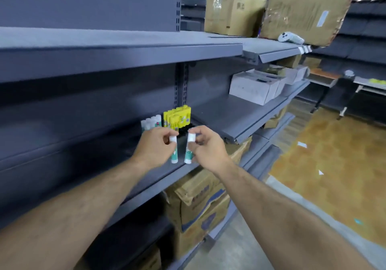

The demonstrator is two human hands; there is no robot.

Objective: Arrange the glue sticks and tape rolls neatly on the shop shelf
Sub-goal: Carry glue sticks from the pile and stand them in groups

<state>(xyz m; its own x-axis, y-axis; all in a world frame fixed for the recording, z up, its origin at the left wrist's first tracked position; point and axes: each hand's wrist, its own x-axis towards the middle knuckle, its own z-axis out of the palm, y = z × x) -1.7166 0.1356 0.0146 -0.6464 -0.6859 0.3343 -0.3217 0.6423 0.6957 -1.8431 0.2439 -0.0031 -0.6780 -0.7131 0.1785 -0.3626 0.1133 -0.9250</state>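
At centre frame, left hand (155,144) and right hand (205,145) fingers each grip white-capped green glue sticks (174,155), flanking black tubes (183,135); bare grey metal shelf (100,152) leftward.

Cardboard boxes (234,12) up high, white boxes (254,87) below them, white controller (290,37); wooden floor (323,144)

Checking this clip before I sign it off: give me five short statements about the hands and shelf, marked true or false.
1. The left hand holds a white-capped glue stick. True.
2. The right hand is empty. False: it pinches a second glue stick.
3. The yellow packs lie flat at the front edge of the shelf. False: they stand upright near the back.
4. Cardboard boxes sit on the upper shelf to the right. True.
5. Black items show between the two held sticks. True.
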